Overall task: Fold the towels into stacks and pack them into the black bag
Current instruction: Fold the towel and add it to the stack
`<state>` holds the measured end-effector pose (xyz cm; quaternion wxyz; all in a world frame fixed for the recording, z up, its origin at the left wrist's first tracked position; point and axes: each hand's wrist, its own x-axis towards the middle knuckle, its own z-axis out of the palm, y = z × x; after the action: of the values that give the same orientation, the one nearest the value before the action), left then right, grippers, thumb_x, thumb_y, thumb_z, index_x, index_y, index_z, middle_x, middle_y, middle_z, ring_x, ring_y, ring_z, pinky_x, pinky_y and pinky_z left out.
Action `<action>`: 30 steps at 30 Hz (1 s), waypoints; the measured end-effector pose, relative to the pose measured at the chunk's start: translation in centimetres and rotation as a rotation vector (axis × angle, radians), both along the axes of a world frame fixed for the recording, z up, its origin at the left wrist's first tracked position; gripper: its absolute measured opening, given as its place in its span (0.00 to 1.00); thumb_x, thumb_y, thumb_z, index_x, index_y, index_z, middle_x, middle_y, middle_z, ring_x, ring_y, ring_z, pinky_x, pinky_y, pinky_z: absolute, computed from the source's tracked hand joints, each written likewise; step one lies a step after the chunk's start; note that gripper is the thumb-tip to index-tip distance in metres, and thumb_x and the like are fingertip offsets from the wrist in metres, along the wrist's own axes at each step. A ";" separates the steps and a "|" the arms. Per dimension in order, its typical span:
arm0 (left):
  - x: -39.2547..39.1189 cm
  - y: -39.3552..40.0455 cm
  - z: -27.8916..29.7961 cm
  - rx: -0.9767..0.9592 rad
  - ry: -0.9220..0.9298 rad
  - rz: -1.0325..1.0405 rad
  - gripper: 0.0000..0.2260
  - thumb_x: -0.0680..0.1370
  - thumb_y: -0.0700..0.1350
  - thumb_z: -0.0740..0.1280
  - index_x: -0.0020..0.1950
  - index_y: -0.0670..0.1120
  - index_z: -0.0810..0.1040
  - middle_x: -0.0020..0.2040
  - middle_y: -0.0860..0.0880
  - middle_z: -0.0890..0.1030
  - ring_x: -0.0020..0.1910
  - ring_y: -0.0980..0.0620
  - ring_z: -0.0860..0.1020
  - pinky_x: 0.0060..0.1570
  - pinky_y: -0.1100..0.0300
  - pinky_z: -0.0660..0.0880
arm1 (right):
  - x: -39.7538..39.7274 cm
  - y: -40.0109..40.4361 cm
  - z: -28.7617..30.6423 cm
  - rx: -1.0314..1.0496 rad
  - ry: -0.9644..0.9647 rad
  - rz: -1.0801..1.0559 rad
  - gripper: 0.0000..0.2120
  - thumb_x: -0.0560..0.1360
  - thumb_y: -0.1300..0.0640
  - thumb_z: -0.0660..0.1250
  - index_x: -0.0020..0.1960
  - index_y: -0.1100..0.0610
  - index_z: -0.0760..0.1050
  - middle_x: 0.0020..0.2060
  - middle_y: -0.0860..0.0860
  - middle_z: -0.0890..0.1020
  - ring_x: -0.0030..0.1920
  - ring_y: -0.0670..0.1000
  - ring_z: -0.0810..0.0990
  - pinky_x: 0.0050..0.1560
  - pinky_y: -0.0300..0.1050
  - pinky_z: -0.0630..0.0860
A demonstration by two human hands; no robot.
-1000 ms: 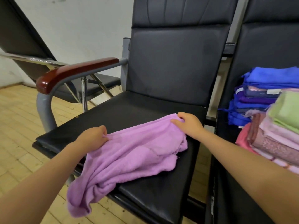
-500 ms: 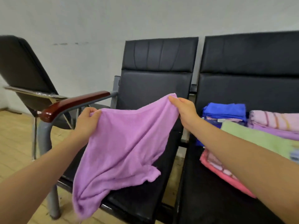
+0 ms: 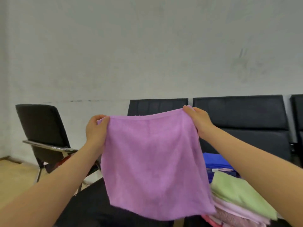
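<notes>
Now I have the purple towel [image 3: 152,163] hanging flat, left hand [image 3: 95,130] and right hand [image 3: 198,122] fingers pinching its top corners; next, I judge, bring those corners together to fold.

A towel [image 3: 154,164] hangs between the left hand [image 3: 95,130] and right hand [image 3: 199,122], in front of a row of seats [image 3: 241,122]. A towel stack [image 3: 236,199] lies on the seat to its right. A chair [image 3: 41,130] stands far left, against the wall [image 3: 147,46].
</notes>
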<state>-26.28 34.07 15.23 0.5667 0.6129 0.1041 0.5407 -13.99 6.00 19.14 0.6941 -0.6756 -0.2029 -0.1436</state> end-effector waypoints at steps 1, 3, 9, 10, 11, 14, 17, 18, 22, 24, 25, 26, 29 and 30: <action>0.0 0.2 0.5 -0.065 -0.020 -0.039 0.07 0.77 0.43 0.65 0.54 0.44 0.78 0.52 0.48 0.79 0.46 0.53 0.75 0.43 0.63 0.71 | 0.0 0.1 0.4 0.019 0.045 0.027 0.20 0.75 0.47 0.68 0.54 0.64 0.78 0.49 0.58 0.81 0.48 0.54 0.79 0.57 0.48 0.76; 0.0 1.0 1.0 -0.219 -0.022 -0.168 0.05 0.76 0.41 0.67 0.50 0.44 0.80 0.51 0.46 0.81 0.46 0.52 0.77 0.48 0.59 0.75 | 0.2 0.4 0.8 0.029 0.130 0.099 0.18 0.75 0.46 0.69 0.56 0.59 0.79 0.53 0.56 0.82 0.54 0.56 0.80 0.62 0.53 0.75; 1.1 5.1 -2.0 -0.063 0.227 -0.130 0.02 0.76 0.42 0.69 0.46 0.47 0.81 0.50 0.47 0.81 0.50 0.50 0.76 0.51 0.57 0.73 | 3.3 2.3 -3.0 -0.109 0.270 0.250 0.12 0.73 0.52 0.73 0.54 0.56 0.79 0.52 0.50 0.82 0.51 0.50 0.80 0.53 0.45 0.76; 1.3 6.0 -3.3 0.065 0.297 -0.049 0.02 0.76 0.43 0.68 0.46 0.48 0.80 0.50 0.48 0.80 0.49 0.50 0.76 0.47 0.59 0.72 | 4.2 2.9 -4.5 -0.174 0.271 0.219 0.09 0.72 0.52 0.73 0.49 0.56 0.80 0.50 0.50 0.82 0.48 0.50 0.80 0.51 0.45 0.76; 1.5 7.0 -4.7 0.189 0.379 0.023 0.02 0.76 0.44 0.68 0.47 0.48 0.80 0.48 0.49 0.80 0.48 0.50 0.75 0.43 0.59 0.70 | 5.0 3.7 -6.2 -0.261 0.255 0.180 0.08 0.72 0.52 0.73 0.42 0.56 0.79 0.44 0.50 0.82 0.43 0.50 0.79 0.47 0.43 0.76; 2.3 9.9 -9.8 0.484 0.644 0.166 0.03 0.77 0.45 0.67 0.50 0.50 0.78 0.46 0.50 0.78 0.47 0.49 0.75 0.43 0.56 0.69 | 7.2 6.2 -12.0 -0.599 0.125 0.102 0.16 0.73 0.56 0.70 0.33 0.56 0.66 0.31 0.51 0.67 0.31 0.49 0.64 0.31 0.40 0.61; 4.0 12.4 -16.2 0.696 0.916 0.323 0.07 0.78 0.46 0.64 0.56 0.51 0.75 0.53 0.49 0.80 0.51 0.47 0.77 0.48 0.54 0.71 | 9.4 9.8 -18.1 -0.933 0.073 0.114 0.09 0.73 0.60 0.67 0.35 0.61 0.70 0.30 0.55 0.67 0.32 0.52 0.65 0.31 0.42 0.61; 4.7 12.9 -18.4 0.730 0.982 0.351 0.09 0.79 0.46 0.63 0.59 0.50 0.74 0.54 0.49 0.80 0.52 0.46 0.78 0.47 0.53 0.72 | 10.3 11.1 -20.1 -1.026 0.053 0.093 0.08 0.72 0.61 0.66 0.36 0.61 0.72 0.32 0.56 0.70 0.34 0.54 0.69 0.33 0.43 0.63; 8.1 14.8 -25.4 0.617 1.024 0.365 0.13 0.80 0.41 0.60 0.65 0.46 0.72 0.57 0.44 0.79 0.51 0.45 0.78 0.42 0.57 0.68 | 14.0 16.4 -26.7 -1.101 0.057 -0.069 0.08 0.75 0.62 0.61 0.46 0.55 0.78 0.45 0.53 0.81 0.48 0.56 0.80 0.43 0.43 0.73; 10.0 16.1 -27.7 0.516 1.024 0.386 0.13 0.81 0.41 0.59 0.64 0.47 0.72 0.56 0.45 0.79 0.47 0.48 0.76 0.41 0.57 0.68 | 15.5 18.5 -28.6 -1.089 0.044 -0.159 0.11 0.77 0.61 0.59 0.54 0.55 0.77 0.51 0.53 0.80 0.52 0.56 0.79 0.46 0.44 0.73; 11.0 16.8 -28.8 0.489 1.036 0.397 0.12 0.81 0.42 0.59 0.63 0.47 0.72 0.55 0.45 0.80 0.45 0.49 0.75 0.40 0.56 0.69 | 16.3 19.6 -29.5 -1.084 0.039 -0.183 0.11 0.77 0.61 0.58 0.54 0.55 0.77 0.52 0.53 0.80 0.52 0.57 0.78 0.46 0.44 0.72; 11.8 17.5 -29.7 0.478 1.045 0.412 0.11 0.81 0.43 0.58 0.63 0.47 0.73 0.54 0.45 0.80 0.44 0.50 0.74 0.40 0.55 0.70 | 17.0 20.5 -30.2 -1.075 0.038 -0.198 0.11 0.77 0.62 0.58 0.54 0.55 0.76 0.52 0.54 0.80 0.52 0.57 0.78 0.45 0.45 0.72; 13.7 18.9 -31.2 0.477 1.079 0.446 0.13 0.82 0.43 0.58 0.65 0.47 0.72 0.54 0.43 0.80 0.48 0.44 0.79 0.43 0.50 0.74 | 18.7 22.3 -32.0 -1.076 0.087 -0.173 0.16 0.77 0.62 0.57 0.62 0.54 0.72 0.58 0.56 0.77 0.57 0.58 0.76 0.50 0.48 0.73; 14.1 19.0 -31.5 0.505 1.095 0.468 0.14 0.81 0.43 0.58 0.67 0.47 0.70 0.55 0.42 0.79 0.51 0.42 0.78 0.45 0.48 0.75 | 19.2 22.7 -32.7 -1.102 0.123 -0.154 0.19 0.78 0.60 0.57 0.68 0.54 0.68 0.62 0.57 0.75 0.62 0.59 0.74 0.55 0.50 0.73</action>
<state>-12.16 53.09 -16.23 0.1374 0.8756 0.3785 0.2669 5.20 28.67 -13.52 0.2364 -0.9585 -0.1570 -0.0271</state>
